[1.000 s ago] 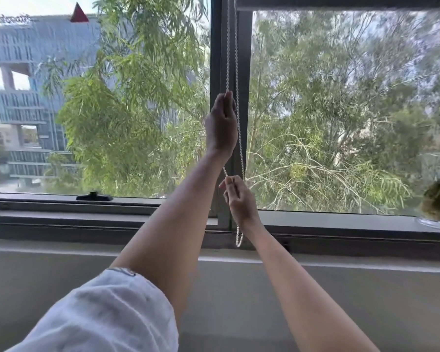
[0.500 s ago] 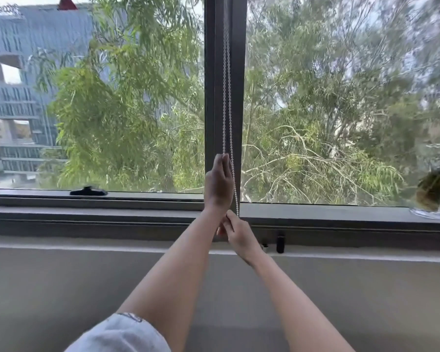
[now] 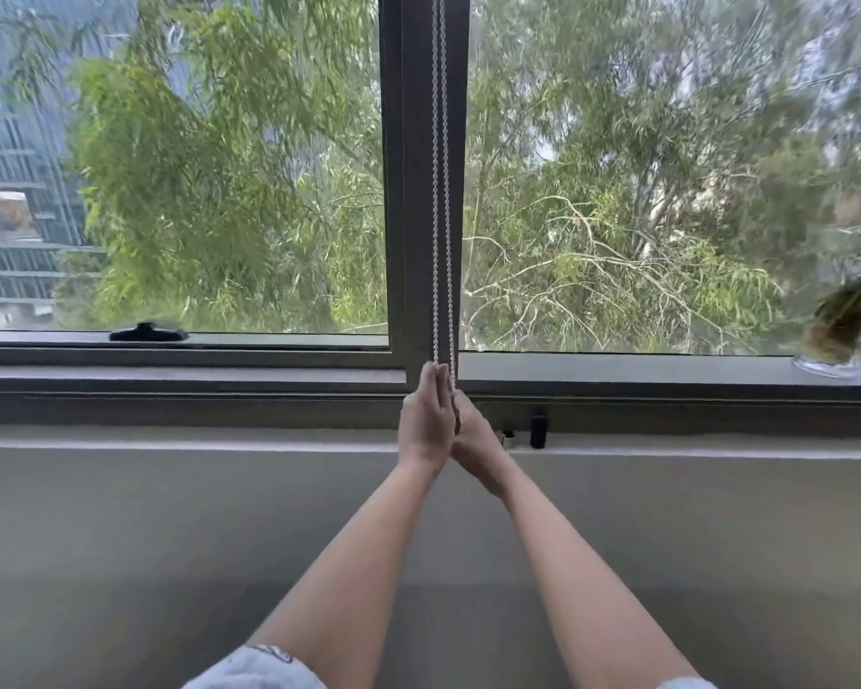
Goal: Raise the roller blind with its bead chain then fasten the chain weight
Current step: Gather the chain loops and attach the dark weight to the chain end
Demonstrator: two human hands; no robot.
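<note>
**Both hands together on the bead chain at the sill**

Your left hand (image 3: pixel 426 420) sits at the centre of the view, fingers pointing to twelve o'clock and closed around the white beaded roller-blind chain (image 3: pixel 441 191) where its two strands meet your fingertips. Your right hand (image 3: pixel 473 440) presses against the left from four o'clock, its fingers tucked behind the left palm; it touches the chain's lower end, but you cannot tell whether it is clenched on it or merely resting there.

The chain runs straight up to twelve o'clock, both strands taut and side by side along the dark grey metal window mullion (image 3: pixel 421 141), leaving the view at the top edge. Its bottom loop is hidden between your hands.

Just beside your right hand, at three o'clock, a small black upright clip (image 3: pixel 538 430) is fixed to the grey window frame rail (image 3: pixel 220 410). At nine o'clock a black window latch (image 3: pixel 147 333) lies on the left sill. Far out at three o'clock stands a clear glass jar holding a mossy plant (image 3: pixel 838 330).
</note>
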